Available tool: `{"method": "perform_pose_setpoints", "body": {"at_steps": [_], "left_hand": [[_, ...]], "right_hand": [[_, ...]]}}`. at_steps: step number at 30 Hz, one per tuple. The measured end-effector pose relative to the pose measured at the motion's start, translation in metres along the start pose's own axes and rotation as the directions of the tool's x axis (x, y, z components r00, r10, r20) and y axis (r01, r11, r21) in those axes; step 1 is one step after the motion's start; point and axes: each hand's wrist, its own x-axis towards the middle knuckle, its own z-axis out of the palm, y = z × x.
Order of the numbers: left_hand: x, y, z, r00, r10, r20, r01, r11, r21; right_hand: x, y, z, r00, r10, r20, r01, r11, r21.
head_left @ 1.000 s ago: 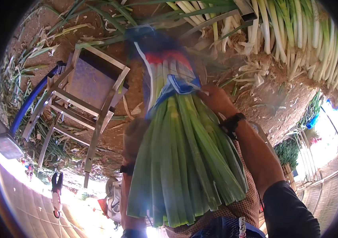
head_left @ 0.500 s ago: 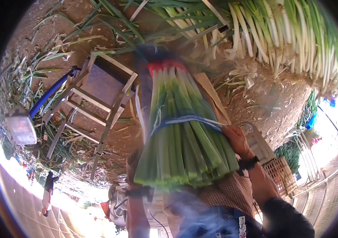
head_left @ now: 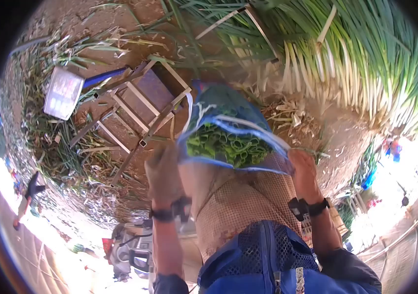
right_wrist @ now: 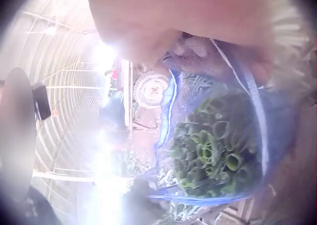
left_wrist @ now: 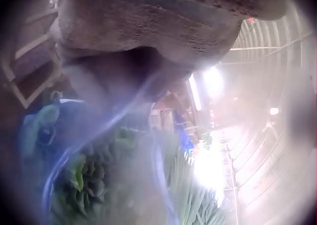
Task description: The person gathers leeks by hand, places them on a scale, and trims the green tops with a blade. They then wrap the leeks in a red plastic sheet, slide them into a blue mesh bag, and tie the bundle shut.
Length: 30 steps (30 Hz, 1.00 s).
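A blue see-through plastic bag [head_left: 228, 105] stands in front of the person's legs, its mouth toward the head camera. Inside it is a bundle of green onions [head_left: 226, 147], their cut hollow green ends level with the bag's mouth. At the left side of the mouth, the left hand [head_left: 162, 171] grips the bag's edge; it is blurred in the head view. The right hand [head_left: 304, 171] pinches the edge on the opposite side. Both wrist views show the rim stretched taut from the fingers, with the green ends [right_wrist: 213, 150] below. The bundle's lower part is hidden by the bag.
A metal frame stand [head_left: 142, 105] is on the dirt floor at left, beside a white-topped scale display [head_left: 64, 93] on a blue post. Many loose green onions [head_left: 346, 73] lie in a pile at upper right. Leaf scraps [head_left: 62, 147] cover the ground at left.
The bag's edge has come up along the stalks, from partway up to around their cut ends. Both hands moved with it toward the body, and the bundle now points upward.
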Motion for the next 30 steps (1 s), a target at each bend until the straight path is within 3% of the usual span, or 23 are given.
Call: {"method": "perform_pose_setpoints", "body": {"at_steps": [1, 3, 5, 6, 7, 9, 11, 15, 19, 22, 28, 30], "left_hand": [[0.017, 0.003, 0.008, 0.999, 0.033, -0.004, -0.034, 0.995, -0.093], [0.043, 0.000, 0.013, 0.994, 0.093, 0.050, -0.081, 0.976, -0.203], [0.055, 0.004, 0.015, 0.997, -0.004, 0.072, 0.032, 0.919, -0.394], [0.057, 0.026, 0.017, 0.983, -0.151, 0.101, 0.181, 0.814, -0.552], [0.052, 0.041, 0.022, 0.945, -0.283, 0.163, 0.314, 0.656, -0.686], [0.034, 0.047, 0.043, 0.992, -0.125, -0.025, 0.048, 0.551, -0.833], [0.011, 0.052, 0.067, 0.991, -0.108, -0.079, -0.018, 0.479, -0.878], [-0.043, 0.045, 0.140, 0.971, -0.200, 0.134, 0.217, 0.484, -0.848], [-0.072, 0.024, 0.171, 0.936, -0.172, 0.307, 0.337, 0.690, -0.640], [-0.082, 0.005, 0.175, 0.941, -0.152, 0.301, 0.307, 0.755, -0.579], [-0.072, -0.038, 0.159, 0.966, -0.251, 0.063, 0.222, 0.674, -0.704], [-0.056, -0.054, 0.140, 0.936, -0.343, 0.075, 0.290, 0.632, -0.719]], "right_hand": [[0.011, 0.000, 0.000, 1.000, 0.012, -0.016, -0.010, 0.997, 0.080], [0.023, -0.003, -0.005, 0.963, -0.268, -0.019, 0.262, 0.952, -0.157], [0.031, -0.019, -0.012, 0.962, -0.270, -0.026, 0.270, 0.963, 0.008], [0.036, -0.031, -0.015, 0.992, -0.121, -0.022, 0.122, 0.951, 0.283], [0.039, -0.041, -0.018, 0.999, 0.040, 0.024, -0.047, 0.848, 0.528], [0.046, -0.056, -0.022, 0.998, 0.055, 0.026, -0.061, 0.889, 0.453], [0.050, -0.071, -0.012, 0.992, 0.065, -0.107, -0.029, 0.950, 0.312], [0.052, -0.090, -0.011, 0.996, 0.092, -0.018, -0.086, 0.973, 0.214], [0.060, -0.097, -0.002, 0.992, 0.070, -0.105, -0.055, 0.989, 0.137], [0.063, -0.098, -0.003, 0.989, 0.064, -0.132, -0.053, 0.995, 0.080], [0.034, -0.080, 0.011, 0.984, 0.102, -0.145, -0.101, 0.995, 0.012], [0.040, -0.053, -0.008, 0.987, 0.072, -0.147, -0.070, 0.997, 0.018]]}}
